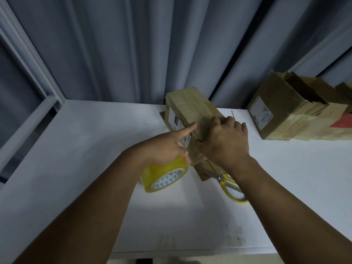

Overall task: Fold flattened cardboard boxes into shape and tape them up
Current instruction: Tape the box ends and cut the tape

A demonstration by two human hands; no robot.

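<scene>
Far beyond both grips, filling the back: pleated grey-blue curtain (133, 44). Well off to the left of the left grip (163, 147), a pale window frame (28, 60). Beneath both grips and everything else, a white desk (95, 149).

Well to the right of the right grip (226, 141) and clear of it: open cardboard box (276, 115) on the desk, top flaps apart, printed sticker (261, 114) on the face turned toward the grips. Packed inside with flattened cardboard sheets (304, 86) standing on edge; number not readable. Past that box's far right end, something red (342, 121), cut off by the picture edge.

Directly under and between the grips: closed cardboard box (192, 105), long, running away from the grips toward the curtain, glossy tape strips (196, 109) across its top, white shipping label (173, 119) on its left face. Contents hidden. Seated on a flat piece of cardboard (204, 177) showing at the near end, just below the right grip.

Right grip on top of this box at its near end, fingers curled over the top, thumb pointing left along the near edge, clamped onto the box. Left grip against the box's left face, index finger stretched forward onto the label, other fingers wrapped round a roll of yellowish clear packing tape (162, 178) hanging just below the palm, core printed with green triangles and turned toward the camera.

Below the right grip, partly covered by the arm: yellow-handled scissors (230, 185) flat on the desk, blades toward the box's near end.

Just beyond the right grip's knuckles, a thin dark pin-like thing (232, 113), too small to identify.
</scene>
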